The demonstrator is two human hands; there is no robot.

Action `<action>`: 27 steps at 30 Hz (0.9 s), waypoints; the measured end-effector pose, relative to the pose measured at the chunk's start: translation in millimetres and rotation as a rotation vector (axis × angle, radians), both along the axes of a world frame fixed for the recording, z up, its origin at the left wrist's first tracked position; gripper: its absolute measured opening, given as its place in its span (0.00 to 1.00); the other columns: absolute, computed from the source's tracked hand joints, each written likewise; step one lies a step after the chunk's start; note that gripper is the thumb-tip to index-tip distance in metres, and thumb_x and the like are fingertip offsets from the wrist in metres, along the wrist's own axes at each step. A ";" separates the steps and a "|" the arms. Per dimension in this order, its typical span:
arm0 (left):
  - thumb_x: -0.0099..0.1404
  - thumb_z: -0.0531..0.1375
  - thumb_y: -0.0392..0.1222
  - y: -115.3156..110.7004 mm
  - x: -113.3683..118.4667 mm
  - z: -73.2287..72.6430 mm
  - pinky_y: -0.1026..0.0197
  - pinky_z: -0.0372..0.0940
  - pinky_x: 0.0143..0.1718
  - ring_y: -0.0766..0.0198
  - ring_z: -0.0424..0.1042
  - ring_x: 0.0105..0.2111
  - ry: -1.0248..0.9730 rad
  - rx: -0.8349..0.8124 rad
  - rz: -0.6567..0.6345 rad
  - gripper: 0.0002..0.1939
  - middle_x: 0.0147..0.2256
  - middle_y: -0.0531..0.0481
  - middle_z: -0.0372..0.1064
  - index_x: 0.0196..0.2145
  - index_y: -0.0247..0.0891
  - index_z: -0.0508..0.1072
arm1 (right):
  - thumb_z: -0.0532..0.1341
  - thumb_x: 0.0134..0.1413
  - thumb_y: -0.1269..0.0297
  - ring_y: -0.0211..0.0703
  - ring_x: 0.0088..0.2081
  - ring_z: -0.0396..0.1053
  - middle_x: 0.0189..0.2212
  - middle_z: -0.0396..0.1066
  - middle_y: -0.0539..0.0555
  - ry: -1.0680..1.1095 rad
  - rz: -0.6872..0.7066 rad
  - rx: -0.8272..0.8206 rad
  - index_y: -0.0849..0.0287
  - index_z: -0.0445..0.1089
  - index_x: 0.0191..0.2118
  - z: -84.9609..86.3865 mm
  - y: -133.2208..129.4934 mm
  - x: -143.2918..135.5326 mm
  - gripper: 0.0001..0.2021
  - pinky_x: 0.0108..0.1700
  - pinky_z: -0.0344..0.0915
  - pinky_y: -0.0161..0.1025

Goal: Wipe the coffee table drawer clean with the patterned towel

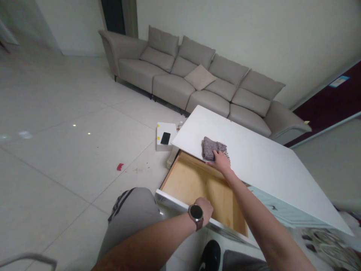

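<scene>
A folded grey-purple scarf (212,148) with a pale fringe lies on the white tabletop close to the front edge. My right hand (221,162) is closed on its near side, one finger stretched along the table's edge. Below, a wooden drawer (194,184) is pulled out from the table, and its bare bottom shows. My left hand (205,209), with a round watch (195,212) on the wrist, is curled over the drawer's white front panel (175,201). Its fingertips are hidden from this angle.
Behind the white table (262,165) runs a long grey sofa (169,84) with a beige cushion (200,77). A white box (161,130) carrying a black phone (165,138) stands left of the table. Red scrap (120,166) lies on the tiled floor.
</scene>
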State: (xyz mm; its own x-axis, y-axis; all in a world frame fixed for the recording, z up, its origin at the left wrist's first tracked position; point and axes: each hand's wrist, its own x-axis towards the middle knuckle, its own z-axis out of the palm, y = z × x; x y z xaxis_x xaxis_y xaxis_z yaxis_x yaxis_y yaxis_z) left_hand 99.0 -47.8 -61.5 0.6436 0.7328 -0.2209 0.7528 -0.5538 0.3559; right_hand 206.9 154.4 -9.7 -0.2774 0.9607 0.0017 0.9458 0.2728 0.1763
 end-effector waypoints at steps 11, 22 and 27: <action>0.53 0.71 0.45 62.1 -75.9 96.0 0.45 0.58 0.64 0.45 0.62 0.62 -0.665 0.367 0.417 0.39 0.62 0.36 0.60 0.61 0.38 0.64 | 0.60 0.56 0.65 0.50 0.43 0.73 0.43 0.77 0.58 0.487 0.170 -0.172 0.59 0.71 0.53 26.7 -118.9 36.1 0.18 0.47 0.65 0.40; 0.52 0.69 0.37 13.9 -57.7 59.5 0.55 0.66 0.57 0.53 0.73 0.53 -0.807 -0.155 0.210 0.38 0.56 0.44 0.74 0.61 0.37 0.68 | 0.62 0.46 0.70 0.44 0.41 0.71 0.41 0.76 0.52 1.009 0.273 -0.425 0.60 0.72 0.47 32.4 -171.1 53.8 0.19 0.47 0.66 0.39; 0.60 0.65 0.42 14.4 -49.7 39.5 0.55 0.70 0.49 0.52 0.77 0.46 -0.858 -0.195 0.485 0.16 0.45 0.45 0.80 0.46 0.34 0.79 | 0.62 0.57 0.64 0.47 0.49 0.70 0.49 0.73 0.56 0.966 0.239 -0.215 0.57 0.67 0.54 31.8 -179.5 52.7 0.19 0.53 0.65 0.44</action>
